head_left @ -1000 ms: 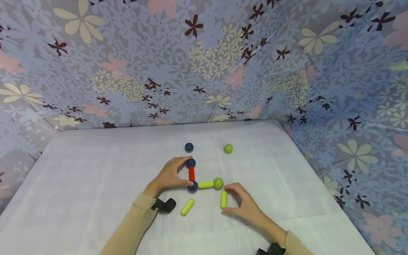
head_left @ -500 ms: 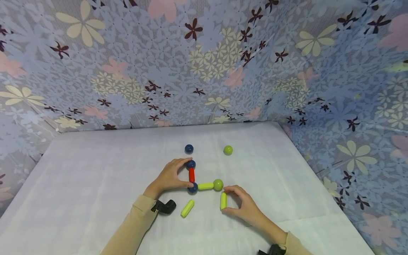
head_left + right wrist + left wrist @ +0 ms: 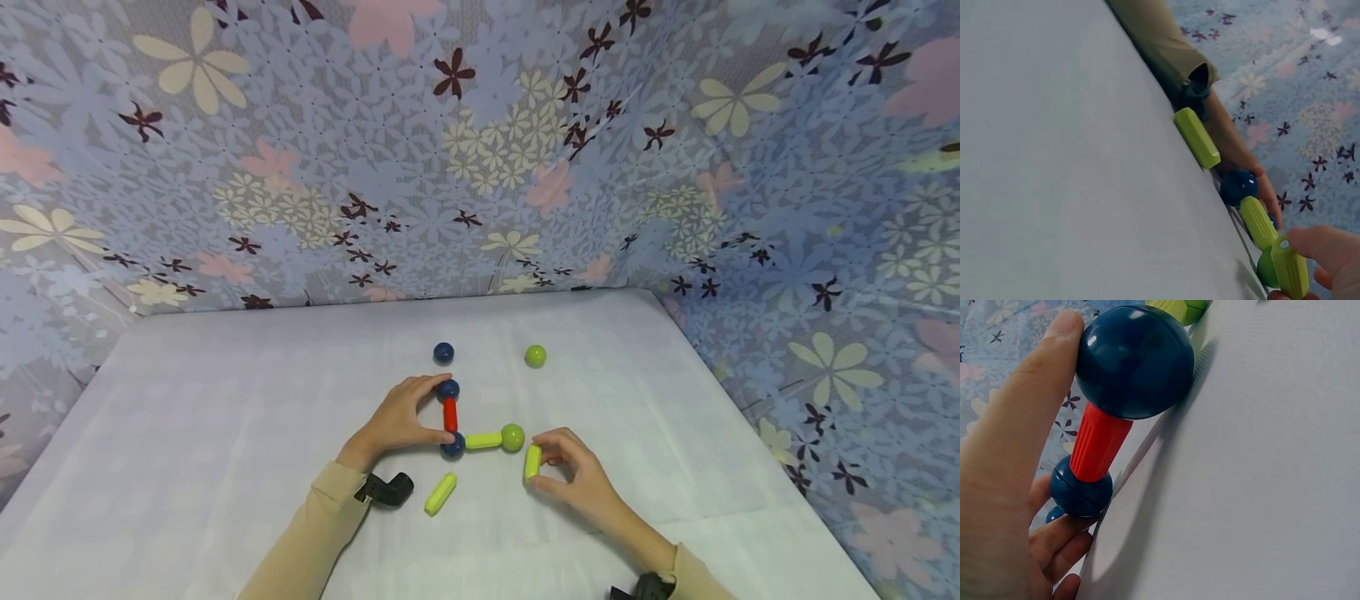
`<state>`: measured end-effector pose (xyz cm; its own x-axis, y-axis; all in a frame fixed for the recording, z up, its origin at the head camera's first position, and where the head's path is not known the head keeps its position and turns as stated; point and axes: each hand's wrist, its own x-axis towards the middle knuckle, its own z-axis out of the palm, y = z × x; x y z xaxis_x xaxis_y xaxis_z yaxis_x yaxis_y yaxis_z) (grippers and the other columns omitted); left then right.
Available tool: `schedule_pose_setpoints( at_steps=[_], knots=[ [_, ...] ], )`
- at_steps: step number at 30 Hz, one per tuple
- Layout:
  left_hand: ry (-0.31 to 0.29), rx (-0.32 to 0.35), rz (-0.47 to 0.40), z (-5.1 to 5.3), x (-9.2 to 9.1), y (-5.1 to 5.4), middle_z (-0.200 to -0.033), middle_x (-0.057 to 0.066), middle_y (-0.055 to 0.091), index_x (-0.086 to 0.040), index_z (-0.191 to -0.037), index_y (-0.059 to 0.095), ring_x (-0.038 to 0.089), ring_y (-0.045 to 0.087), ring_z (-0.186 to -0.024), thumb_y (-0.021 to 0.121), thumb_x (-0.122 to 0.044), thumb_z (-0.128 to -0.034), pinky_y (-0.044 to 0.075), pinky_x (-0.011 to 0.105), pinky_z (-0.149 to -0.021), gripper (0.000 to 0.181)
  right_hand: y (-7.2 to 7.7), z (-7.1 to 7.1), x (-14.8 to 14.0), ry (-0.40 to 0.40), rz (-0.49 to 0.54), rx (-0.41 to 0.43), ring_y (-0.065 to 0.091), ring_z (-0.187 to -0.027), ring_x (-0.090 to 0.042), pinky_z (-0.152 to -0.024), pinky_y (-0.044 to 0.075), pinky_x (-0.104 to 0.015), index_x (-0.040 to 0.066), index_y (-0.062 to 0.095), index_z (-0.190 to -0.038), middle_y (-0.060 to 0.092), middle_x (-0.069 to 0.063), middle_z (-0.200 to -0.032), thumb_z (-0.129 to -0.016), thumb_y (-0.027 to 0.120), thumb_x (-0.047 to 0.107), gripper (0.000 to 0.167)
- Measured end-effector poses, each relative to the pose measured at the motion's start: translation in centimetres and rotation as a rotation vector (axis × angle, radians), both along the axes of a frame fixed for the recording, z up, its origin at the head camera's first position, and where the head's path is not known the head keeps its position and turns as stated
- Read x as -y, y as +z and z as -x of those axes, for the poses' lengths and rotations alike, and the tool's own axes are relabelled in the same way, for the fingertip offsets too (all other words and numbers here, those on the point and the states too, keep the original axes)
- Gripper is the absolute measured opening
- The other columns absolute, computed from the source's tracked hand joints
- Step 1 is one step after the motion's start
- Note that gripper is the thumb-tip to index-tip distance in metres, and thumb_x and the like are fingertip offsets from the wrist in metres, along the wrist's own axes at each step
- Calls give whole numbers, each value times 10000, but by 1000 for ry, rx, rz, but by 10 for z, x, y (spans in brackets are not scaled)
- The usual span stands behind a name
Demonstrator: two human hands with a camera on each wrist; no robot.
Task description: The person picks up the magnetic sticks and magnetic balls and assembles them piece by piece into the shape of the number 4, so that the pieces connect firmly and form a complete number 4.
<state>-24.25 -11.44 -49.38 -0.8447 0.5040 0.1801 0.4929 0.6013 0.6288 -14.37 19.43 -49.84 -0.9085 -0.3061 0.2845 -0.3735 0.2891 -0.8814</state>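
Lime-yellow faceted plastic-looking stick (image 3: 532, 462), just beside glossy green ball (image 3: 512, 437) at its 4–5 o'clock | right hand (image 3: 587, 480) pinching it | left hand (image 3: 393, 418) clamped across two glossy navy balls (image 3: 452, 447) | advice: brace these, square stick end-on.

Blue-grey fabric backdrop (image 3: 420, 167), cream, pink and dark-red printed flowers (image 3: 197, 65), pale cloth-covered table (image 3: 225, 400) in front
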Motion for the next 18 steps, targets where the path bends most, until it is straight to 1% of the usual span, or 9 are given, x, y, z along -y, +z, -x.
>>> schedule_pose_setpoints(
  at_steps=[4, 7, 12, 18],
  knots=[
    [10, 12, 9, 0, 0, 1, -1442, 82, 482, -221, -1453, 400, 299, 432, -1331, 806, -564, -644, 324, 543, -1107, 968, -1, 5, -2, 9, 77, 24, 602, -903, -17, -790, 508, -170, -74, 555, -1177, 513, -206, -1110, -777, 733, -30, 440],
    [17, 19, 6, -1, 1, 2, -1443, 82, 481, -214, -1450, 405, 302, 429, -1334, 815, -548, -641, 320, 543, -1112, 966, 0, 10, -2, 9, 113, 38, 600, -891, -14, -773, 521, -157, -108, 556, -1161, 490, -213, -1122, -775, 718, -60, 422],
    [19, 15, 5, -2, 1, 3, -1440, 80, 485, -212, -1447, 411, 301, 431, -1332, 817, -545, -639, 321, 539, -1112, 964, 0, 17, -4, 7, 135, 62, 582, -891, -7, -768, 524, -140, -140, 571, -1150, 474, -212, -1141, -774, 707, -76, 405],
    [13, 15, 10, 0, -1, 1, -1441, 69, 487, -221, -1451, 404, 290, 438, -1323, 811, -561, -637, 327, 530, -1108, 971, 1, 27, -8, 11, 123, 52, 564, -900, 5, -770, 518, -140, -154, 570, -1162, 466, -251, -1164, -779, 685, -96, 404]
  ],
)
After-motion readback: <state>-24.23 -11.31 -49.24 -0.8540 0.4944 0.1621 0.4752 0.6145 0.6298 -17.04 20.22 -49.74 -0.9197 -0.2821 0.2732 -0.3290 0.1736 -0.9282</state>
